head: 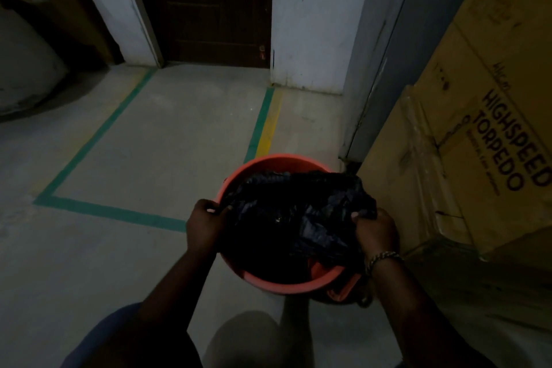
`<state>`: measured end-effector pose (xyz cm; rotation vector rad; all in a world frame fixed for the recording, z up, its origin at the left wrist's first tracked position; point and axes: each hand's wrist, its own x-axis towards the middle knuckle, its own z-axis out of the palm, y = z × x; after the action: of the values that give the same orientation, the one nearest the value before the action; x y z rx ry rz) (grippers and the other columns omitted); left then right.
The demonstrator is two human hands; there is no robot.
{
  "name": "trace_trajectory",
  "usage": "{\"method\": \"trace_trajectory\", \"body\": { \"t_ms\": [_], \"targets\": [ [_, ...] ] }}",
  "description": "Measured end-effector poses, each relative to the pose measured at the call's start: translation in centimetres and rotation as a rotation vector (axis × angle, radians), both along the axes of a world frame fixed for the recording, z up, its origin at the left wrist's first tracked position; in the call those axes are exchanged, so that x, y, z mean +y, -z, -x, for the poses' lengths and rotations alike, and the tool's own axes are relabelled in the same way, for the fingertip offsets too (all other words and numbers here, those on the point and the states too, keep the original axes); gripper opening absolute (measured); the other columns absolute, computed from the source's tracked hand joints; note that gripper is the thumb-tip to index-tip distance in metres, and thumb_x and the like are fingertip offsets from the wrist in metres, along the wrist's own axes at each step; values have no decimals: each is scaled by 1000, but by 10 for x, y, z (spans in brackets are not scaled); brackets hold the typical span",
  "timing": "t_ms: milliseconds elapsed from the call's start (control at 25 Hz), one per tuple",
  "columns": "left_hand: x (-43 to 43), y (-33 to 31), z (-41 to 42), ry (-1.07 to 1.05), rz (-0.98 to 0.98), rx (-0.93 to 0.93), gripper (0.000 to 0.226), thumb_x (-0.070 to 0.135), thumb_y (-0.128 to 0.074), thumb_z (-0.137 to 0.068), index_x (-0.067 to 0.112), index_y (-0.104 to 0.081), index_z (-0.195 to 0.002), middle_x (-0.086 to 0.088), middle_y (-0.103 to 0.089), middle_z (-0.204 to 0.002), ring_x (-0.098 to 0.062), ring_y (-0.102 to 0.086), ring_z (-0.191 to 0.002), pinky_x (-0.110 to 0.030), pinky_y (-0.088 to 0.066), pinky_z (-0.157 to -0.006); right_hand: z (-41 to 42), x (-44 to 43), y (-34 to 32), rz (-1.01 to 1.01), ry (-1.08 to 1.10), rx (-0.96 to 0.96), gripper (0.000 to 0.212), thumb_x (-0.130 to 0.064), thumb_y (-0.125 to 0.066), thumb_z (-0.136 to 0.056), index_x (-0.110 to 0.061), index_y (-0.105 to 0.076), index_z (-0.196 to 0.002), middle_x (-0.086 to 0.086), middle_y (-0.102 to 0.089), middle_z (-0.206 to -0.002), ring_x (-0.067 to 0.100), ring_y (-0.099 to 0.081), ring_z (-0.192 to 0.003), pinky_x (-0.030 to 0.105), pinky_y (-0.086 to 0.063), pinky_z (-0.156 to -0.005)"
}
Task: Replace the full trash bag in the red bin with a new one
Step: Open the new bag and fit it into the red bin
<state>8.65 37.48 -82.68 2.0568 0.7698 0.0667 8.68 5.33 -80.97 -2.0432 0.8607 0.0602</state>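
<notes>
Left hand (206, 219) and right hand (375, 233) grip a black bag (298, 209) in the bin (268, 162). Old or new is unclear; replacement looks unfinished.

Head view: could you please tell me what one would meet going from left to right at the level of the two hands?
green tape → left hand → bag → right hand → box

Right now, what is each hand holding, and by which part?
Both grip the black trash bag by its edge: left hand at left, right hand at right.
</notes>
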Motion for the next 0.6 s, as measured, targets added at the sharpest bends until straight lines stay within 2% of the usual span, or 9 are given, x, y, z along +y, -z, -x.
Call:
{"method": "trace_trajectory", "body": {
  "t_ms": [120,320,360,480,600],
  "targets": [
    [-1,3,5,25,-67,8,35,41,-79,-77,17,-61,-95,-12,-71,-84,-29,-68,-81,-31,-48,-68,18,0,9,5,-106,75,48,-36,-73,-80,-10,-62,-119,13,-68,-119,36,-66,-103,37,-54,-87],
    [7,10,2,51,-166,41,42,46,-72,-82,14,-60,-105,-19,-72,-87,-36,-69,-88,-36,-51,-73,25,-3,21,98,-137,85,38,-24,-64,-93,-5,-60,-125,20,-64,-128,38,-62,-115,37,-49,-93],
    [10,14,-1,63,-195,71,43,48,-70,-84,10,-61,-103,-21,-71,-89,-37,-68,-91,-37,-50,-75,23,-4,26,116,-126,64,35,-23,-62,-94,-4,-60,-124,21,-64,-127,38,-63,-115,38,-49,-92],
    [14,25,-6,202,-231,155,51,50,-56,-95,4,-56,-74,-25,-67,-85,-40,-67,-90,-37,-49,-74,11,0,31,115,-77,38,32,-24,-60,-95,-5,-60,-121,21,-64,-126,39,-63,-114,40,-50,-93],
    [12,28,-12,162,-139,147,50,45,-50,-99,1,-52,-75,-27,-63,-87,-41,-64,-92,-38,-42,-73,-8,4,27,155,-78,-1,30,-28,-59,-94,-9,-62,-117,21,-67,-123,42,-64,-110,43,-52,-92]
  ]
}}
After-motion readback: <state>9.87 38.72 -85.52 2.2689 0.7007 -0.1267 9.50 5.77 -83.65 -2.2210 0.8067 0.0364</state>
